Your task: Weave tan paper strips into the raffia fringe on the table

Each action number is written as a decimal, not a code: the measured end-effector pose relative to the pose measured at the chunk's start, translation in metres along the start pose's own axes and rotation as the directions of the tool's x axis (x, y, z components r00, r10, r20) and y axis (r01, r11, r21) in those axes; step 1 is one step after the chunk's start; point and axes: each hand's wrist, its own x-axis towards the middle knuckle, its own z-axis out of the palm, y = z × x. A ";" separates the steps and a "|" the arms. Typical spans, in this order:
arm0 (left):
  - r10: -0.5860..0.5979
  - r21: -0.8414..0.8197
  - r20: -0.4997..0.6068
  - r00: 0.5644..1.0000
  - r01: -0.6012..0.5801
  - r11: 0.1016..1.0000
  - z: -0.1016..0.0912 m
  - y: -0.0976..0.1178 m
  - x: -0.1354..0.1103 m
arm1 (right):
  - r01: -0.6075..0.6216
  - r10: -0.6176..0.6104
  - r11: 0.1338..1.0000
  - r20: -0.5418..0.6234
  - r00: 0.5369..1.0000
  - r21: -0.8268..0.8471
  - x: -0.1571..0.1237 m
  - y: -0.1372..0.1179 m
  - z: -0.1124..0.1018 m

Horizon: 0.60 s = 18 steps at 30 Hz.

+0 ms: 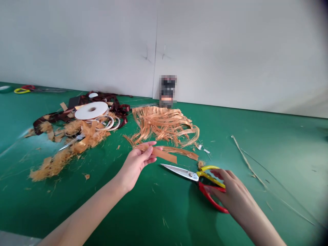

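My left hand (135, 161) pinches a flat orange-tan strip (164, 154) of fibrous material between fingers and thumb, above the green mat (159, 212). A longer, thinner strip (179, 152) lies just beyond it. My right hand (230, 191) grips the red and yellow handles of a pair of kitchen scissors (184, 172), whose closed steel blades point left towards my left hand. Behind both hands spreads a fan of shredded orange strips (164, 124).
To the left lie a white tape roll (91, 110), dark red ribbon (112, 108), white rings (110, 123), frayed orange fibre (84, 138) and a steel blade (71, 141). Other scissors (22, 90) lie far left. A blurred object (167, 91) stands by the wall (230, 51). Thin stalks (248, 162) lie right.
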 end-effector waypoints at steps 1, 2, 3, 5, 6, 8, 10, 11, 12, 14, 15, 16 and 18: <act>0.021 -0.006 -0.016 1.000 -0.021 1.000 0.001 0.003 0.002 | 0.024 -0.024 1.000 0.053 0.998 0.002 0.000 0.009 0.000; 0.040 -0.015 -0.025 0.999 -0.041 0.999 0.002 0.005 0.005 | 0.082 -0.082 0.997 0.066 0.994 0.007 0.001 0.015 0.000; 0.061 -0.021 -0.025 0.998 -0.062 0.998 0.004 0.007 0.007 | 0.114 -0.115 0.993 0.072 0.991 0.014 0.001 0.018 -0.002; 0.112 -0.012 -0.025 0.993 -0.113 0.994 0.009 0.010 0.011 | 0.107 -0.106 0.994 0.140 0.984 0.004 0.001 0.014 -0.005; 0.139 -0.002 -0.034 0.990 -0.139 0.990 0.011 0.011 0.012 | 0.074 -0.069 0.997 0.193 0.979 -0.020 0.000 0.009 -0.007; 0.175 0.015 -0.063 0.982 -0.175 0.984 0.014 0.012 0.014 | 0.028 -0.007 0.996 0.246 0.969 -0.082 -0.001 -0.001 -0.010; 0.182 0.018 -0.091 0.979 -0.181 0.983 0.015 0.012 0.015 | 0.047 -0.025 0.994 0.208 0.978 -0.103 -0.003 -0.007 -0.010; 0.182 0.014 -0.103 0.978 -0.181 0.983 0.015 0.012 0.014 | 0.071 -0.053 0.993 0.176 0.983 -0.093 -0.004 -0.007 -0.009; 0.182 0.008 -0.119 0.976 -0.183 0.983 0.014 0.013 0.014 | 0.094 -0.083 0.993 0.143 0.986 -0.072 -0.005 -0.005 -0.006; 0.180 -0.008 -0.162 0.970 -0.184 0.983 0.012 0.015 0.013 | 0.141 -0.140 0.990 0.093 0.986 -0.012 -0.007 0.000 -0.001; 0.172 -0.014 -0.186 0.967 -0.178 0.984 0.011 0.017 0.012 | 0.162 -0.163 0.987 0.065 0.984 0.019 -0.008 0.002 0.002; 0.158 -0.018 -0.208 0.965 -0.165 0.986 0.009 0.019 0.011 | 0.172 -0.174 0.984 0.029 0.984 0.046 -0.010 0.004 0.003; 0.119 -0.020 -0.233 0.965 -0.128 0.992 0.007 0.023 0.010 | 0.149 -0.140 0.982 -0.082 0.987 0.118 -0.014 0.003 0.003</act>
